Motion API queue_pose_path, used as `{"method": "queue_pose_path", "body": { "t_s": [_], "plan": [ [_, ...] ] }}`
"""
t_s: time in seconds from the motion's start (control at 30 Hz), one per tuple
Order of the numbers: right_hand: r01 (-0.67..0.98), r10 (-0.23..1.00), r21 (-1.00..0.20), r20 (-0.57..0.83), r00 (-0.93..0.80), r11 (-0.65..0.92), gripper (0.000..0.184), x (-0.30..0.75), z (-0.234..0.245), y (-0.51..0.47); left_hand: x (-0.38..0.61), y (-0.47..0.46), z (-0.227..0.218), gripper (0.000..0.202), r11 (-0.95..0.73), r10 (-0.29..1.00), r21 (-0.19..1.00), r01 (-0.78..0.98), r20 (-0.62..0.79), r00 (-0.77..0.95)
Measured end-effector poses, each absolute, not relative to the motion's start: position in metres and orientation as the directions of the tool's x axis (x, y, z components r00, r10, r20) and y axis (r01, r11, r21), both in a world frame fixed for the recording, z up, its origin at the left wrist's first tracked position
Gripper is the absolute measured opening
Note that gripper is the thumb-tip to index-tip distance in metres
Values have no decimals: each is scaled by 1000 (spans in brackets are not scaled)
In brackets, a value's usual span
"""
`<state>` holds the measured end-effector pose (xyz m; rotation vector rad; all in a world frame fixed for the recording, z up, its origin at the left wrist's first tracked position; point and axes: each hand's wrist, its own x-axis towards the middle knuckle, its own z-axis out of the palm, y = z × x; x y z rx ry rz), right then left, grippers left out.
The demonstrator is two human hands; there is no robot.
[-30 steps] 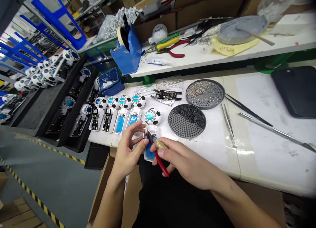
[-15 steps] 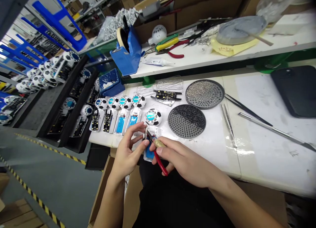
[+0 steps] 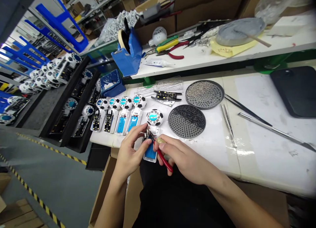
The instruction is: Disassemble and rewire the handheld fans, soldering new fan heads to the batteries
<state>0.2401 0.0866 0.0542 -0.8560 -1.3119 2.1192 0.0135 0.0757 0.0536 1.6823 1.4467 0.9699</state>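
At far left, football-patterned units (image 3: 53, 75) in a pile on black trays (image 3: 40, 111). Next, along the table (image 3: 212, 149), a row of 4 open units (image 3: 120, 124), 2 with black circuit boards (image 3: 108, 121) and 2 with blue inserts (image 3: 133, 122). Then the left hand (image 3: 130, 152): curls in at the upper left side of the middle unit (image 3: 154, 130), with a small gap between thumb and index finger; contact partly hidden, so cannot tell what, if anything, is pinched. Middle unit at the table's near edge, ball end farthest from the body, blue block (image 3: 150, 152) just below and right of the left fingertips. Against its upper casing, between both hands, pliers (image 3: 166, 161) with jaws pointing up and left, close beside the left thumb. Around the handles, the right hand (image 3: 181, 159), fingers wrapped firmly. Farther right, a dark-filled round tray (image 3: 179, 126), a silver-filled round tray (image 3: 214, 100), and tweezers (image 3: 229, 127).
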Motion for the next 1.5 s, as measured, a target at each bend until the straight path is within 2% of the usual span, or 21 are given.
{"method": "queue_pose_path", "body": {
  "t_s": [0.17, 0.67, 0.83, 0.97, 1.1, 1.23, 1.33, 1.5],
  "plan": [
    [-84, 700, -912, -247, -670, -402, 40, 241, 56, 87, 19, 73, 51, 45, -177, 984, 841, 512, 152, 90],
    [-50, 701, -918, -265, -662, -394, 39, 242, 58, 89, 21, 71, 47, 44, -174, 984, 813, 556, 168, 62],
    [-27, 690, -916, -282, -667, -401, 40, 242, 58, 89, 24, 71, 51, 48, -172, 975, 741, 649, 220, 8],
    [-59, 673, -888, -301, -676, -457, 40, 243, 58, 89, 26, 72, 54, 44, -195, 973, 759, 621, 228, 27],
    [-49, 645, -876, -315, -696, -481, 41, 248, 61, 84, 21, 74, 46, 38, -161, 972, 794, 587, 230, -46],
    [-44, 638, -883, -303, -708, -468, 43, 254, 61, 80, 16, 79, 36, 38, -169, 956, 710, 684, 287, -62],
    [-60, 641, -880, -294, -709, -471, 42, 254, 58, 80, 16, 83, 33, 29, -172, 947, 651, 739, 315, -58],
    [-65, 646, -882, -290, -706, -467, 41, 252, 56, 81, 16, 83, 32, 21, -131, 940, 653, 746, 320, -115]
  ]
}}
